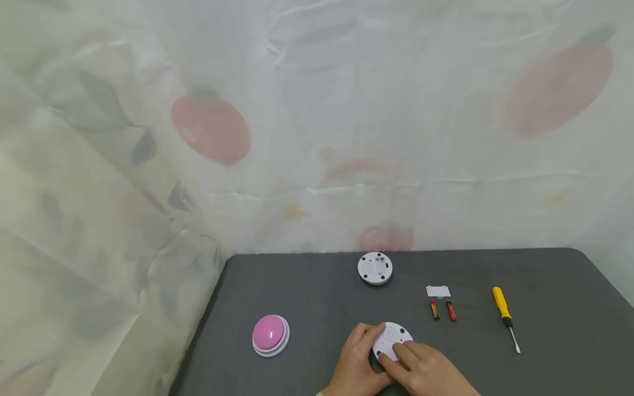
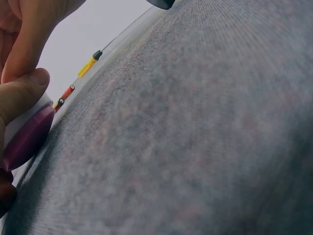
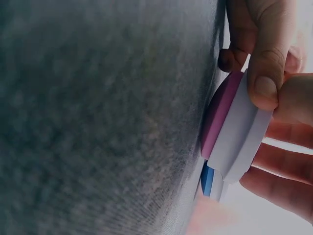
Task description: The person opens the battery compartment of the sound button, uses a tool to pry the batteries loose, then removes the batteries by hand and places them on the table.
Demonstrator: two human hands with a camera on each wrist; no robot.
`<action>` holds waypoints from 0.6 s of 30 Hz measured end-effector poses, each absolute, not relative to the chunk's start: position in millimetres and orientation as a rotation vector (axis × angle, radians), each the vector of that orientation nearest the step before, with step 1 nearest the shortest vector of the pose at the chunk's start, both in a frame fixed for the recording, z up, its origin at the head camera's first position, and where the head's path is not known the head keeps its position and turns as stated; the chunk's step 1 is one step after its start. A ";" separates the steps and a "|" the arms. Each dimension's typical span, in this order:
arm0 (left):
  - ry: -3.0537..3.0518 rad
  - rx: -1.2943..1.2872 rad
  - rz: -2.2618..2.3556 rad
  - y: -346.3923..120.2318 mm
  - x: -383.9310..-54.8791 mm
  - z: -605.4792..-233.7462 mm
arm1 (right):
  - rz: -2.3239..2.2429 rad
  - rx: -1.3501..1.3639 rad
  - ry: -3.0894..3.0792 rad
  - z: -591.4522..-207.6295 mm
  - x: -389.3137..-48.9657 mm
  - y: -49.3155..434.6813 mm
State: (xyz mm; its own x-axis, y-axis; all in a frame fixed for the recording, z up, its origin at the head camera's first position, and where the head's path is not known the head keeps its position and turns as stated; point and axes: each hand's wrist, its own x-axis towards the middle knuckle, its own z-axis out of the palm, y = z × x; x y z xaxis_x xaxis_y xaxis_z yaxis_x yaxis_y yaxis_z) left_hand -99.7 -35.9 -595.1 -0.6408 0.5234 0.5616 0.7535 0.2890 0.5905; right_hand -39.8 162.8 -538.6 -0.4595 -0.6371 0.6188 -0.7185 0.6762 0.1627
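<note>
My left hand [image 1: 358, 363] grips a round white push-button [image 1: 391, 336] by its rim, with the thumb on the near side. It is turned face down, so its speaker holes and dark feet show on top. In the right wrist view its pink dome [image 3: 221, 115] points at the table. The fingers of my right hand [image 1: 426, 367] lie over the white back and touch it near a foot, covering part of it. To the right are a white battery cover [image 1: 438, 291], a battery [image 1: 434, 311] and a second battery [image 1: 451, 311].
Another white push-button [image 1: 375, 268] lies face down at the table's back edge; its blue dome [image 3: 208, 178] shows in the right wrist view. A pink push-button [image 1: 268, 334] stands dome up at left. A yellow-handled screwdriver [image 1: 502, 305] lies at right. A printed curtain [image 1: 317, 137] hangs behind.
</note>
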 end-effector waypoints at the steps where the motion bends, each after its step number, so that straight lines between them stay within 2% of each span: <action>1: -2.292 -1.173 -1.268 -35.8 -99.6 -595.4 | 0.161 1.037 -2.215 -539.2 -40.0 162.8; 18: -2.279 -1.111 -1.231 -33.0 -98.1 -590.3 | 0.111 1.012 -2.188 -543.1 -40.7 161.0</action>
